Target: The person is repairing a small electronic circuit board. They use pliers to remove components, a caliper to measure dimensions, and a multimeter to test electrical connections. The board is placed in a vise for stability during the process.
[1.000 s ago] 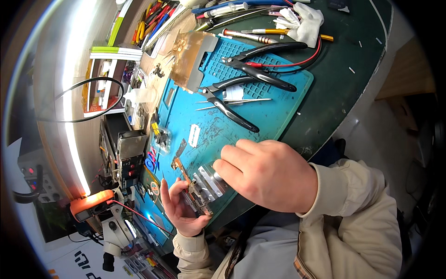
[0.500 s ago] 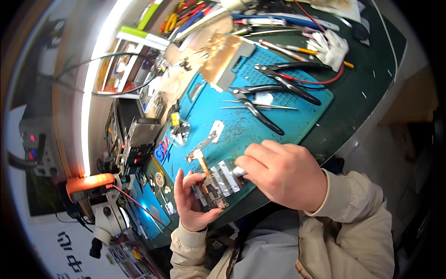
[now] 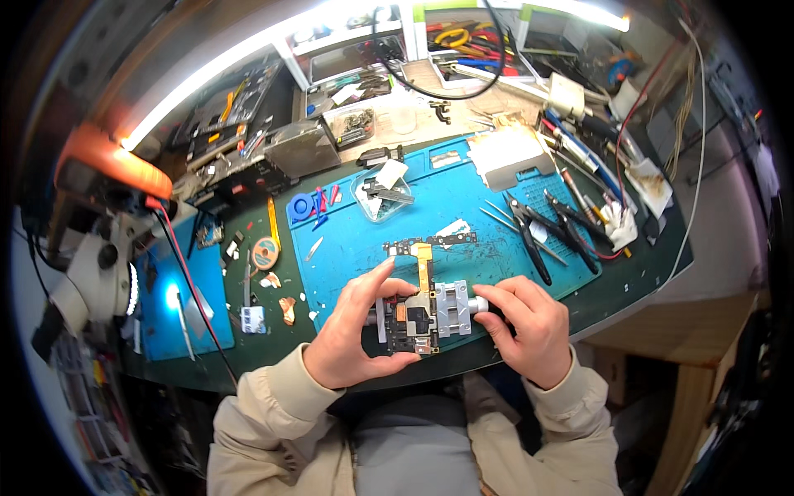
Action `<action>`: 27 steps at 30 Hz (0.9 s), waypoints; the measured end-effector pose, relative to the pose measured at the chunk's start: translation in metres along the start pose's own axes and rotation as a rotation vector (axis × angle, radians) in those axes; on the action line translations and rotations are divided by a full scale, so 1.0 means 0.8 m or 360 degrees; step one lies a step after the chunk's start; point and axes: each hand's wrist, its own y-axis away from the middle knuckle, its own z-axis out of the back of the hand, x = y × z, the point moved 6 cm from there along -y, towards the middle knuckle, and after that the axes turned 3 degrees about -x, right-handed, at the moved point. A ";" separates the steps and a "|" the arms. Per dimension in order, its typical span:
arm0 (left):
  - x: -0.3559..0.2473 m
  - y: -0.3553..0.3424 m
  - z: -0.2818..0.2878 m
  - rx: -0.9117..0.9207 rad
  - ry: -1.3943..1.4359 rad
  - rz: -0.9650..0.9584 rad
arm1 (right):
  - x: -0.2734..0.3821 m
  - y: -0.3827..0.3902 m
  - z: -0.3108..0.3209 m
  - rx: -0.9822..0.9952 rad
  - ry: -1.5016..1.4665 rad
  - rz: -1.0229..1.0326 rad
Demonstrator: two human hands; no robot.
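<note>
My left hand (image 3: 351,326) holds a small dark circuit board (image 3: 401,318) between thumb and fingers, by its top and bottom edges. A gold flex cable (image 3: 424,263) runs up from the board to a narrow dark board strip (image 3: 401,246) over the mat. Beside the board lies a silver metal clamp holder (image 3: 453,308) with two parallel jaws. At its right end, my right hand (image 3: 533,331) closes thumb and forefinger around a silver knob (image 3: 478,306). Whether the board sits fully in the holder is hard to tell.
On the blue mat (image 3: 347,277) lie a clear box of small parts (image 3: 380,194), tweezers (image 3: 517,227) and black-handled cutters (image 3: 529,244). An orange lamp-like device (image 3: 116,165) and a microscope (image 3: 95,273) stand at left. Pens and tools crowd the far right.
The whole view has swung round, so the bench now lies more squarely ahead. My right hand has turned over at the knob, its fingers now more extended. My left hand stays at the board.
</note>
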 end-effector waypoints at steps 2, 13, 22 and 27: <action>-0.005 -0.002 0.001 -0.0014 -0.0043 -0.0044 | -0.005 0.004 -0.003 0.0011 -0.0035 -0.0043; -0.005 -0.001 0.003 -0.0077 0.0046 -0.0068 | 0.006 0.000 -0.001 -0.0001 -0.0039 -0.0078; -0.004 0.000 0.003 -0.0071 -0.0014 -0.0065 | 0.011 0.002 -0.006 0.0067 0.0126 0.0015; -0.005 0.000 0.003 -0.0083 -0.0011 -0.0074 | 0.008 0.002 -0.004 0.0063 -0.0001 -0.0001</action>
